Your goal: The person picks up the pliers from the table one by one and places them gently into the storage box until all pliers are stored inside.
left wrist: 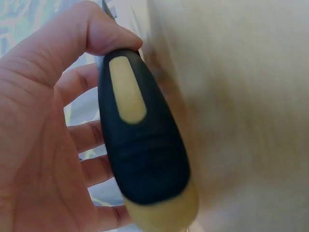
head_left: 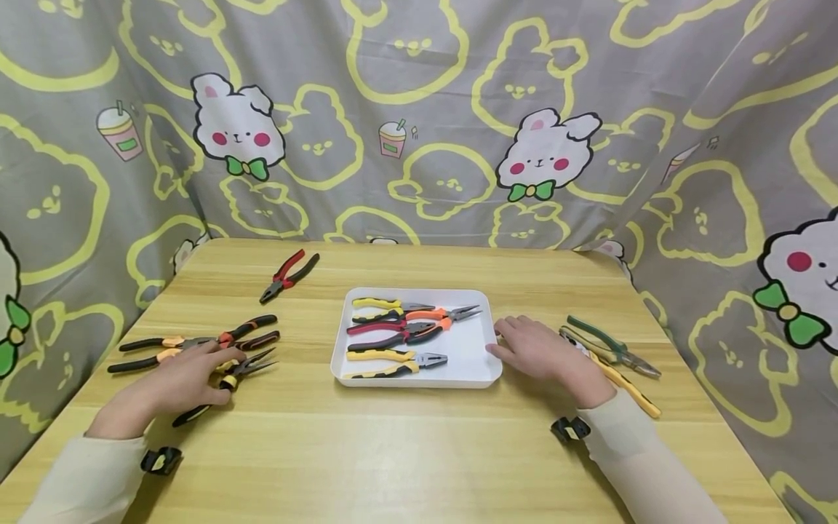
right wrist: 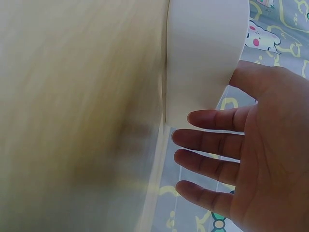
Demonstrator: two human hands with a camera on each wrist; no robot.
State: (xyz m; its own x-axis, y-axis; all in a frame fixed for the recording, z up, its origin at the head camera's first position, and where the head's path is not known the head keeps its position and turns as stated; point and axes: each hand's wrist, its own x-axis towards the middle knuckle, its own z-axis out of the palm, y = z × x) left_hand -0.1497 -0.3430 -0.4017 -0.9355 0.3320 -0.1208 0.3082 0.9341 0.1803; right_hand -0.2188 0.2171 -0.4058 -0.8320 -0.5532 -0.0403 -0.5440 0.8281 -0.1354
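Note:
My left hand (head_left: 180, 382) grips yellow-and-black long-nose pliers (head_left: 244, 368) at the table's left, with their slim jaws pointing right. In the left wrist view my thumb lies along the black-and-yellow handle (left wrist: 145, 150), with fingers behind it. My right hand (head_left: 533, 349) holds the right edge of a white tray (head_left: 468, 349). In the right wrist view its thumb goes over the rim, the tip hidden, while the index fingertip is against the outer wall (right wrist: 205, 53). The other fingers extend loosely. Several pliers lie inside the tray, including yellow-black combination pliers (head_left: 419, 359) nearest me.
Other pliers (head_left: 196, 342) with black-and-orange grips lie beside my left hand. Red-and-black pliers (head_left: 288, 278) lie farther back. Green-handled pliers (head_left: 612, 346) and a yellow-handled tool (head_left: 625, 386) lie right of my right hand. A patterned curtain (head_left: 452, 94) surrounds the table.

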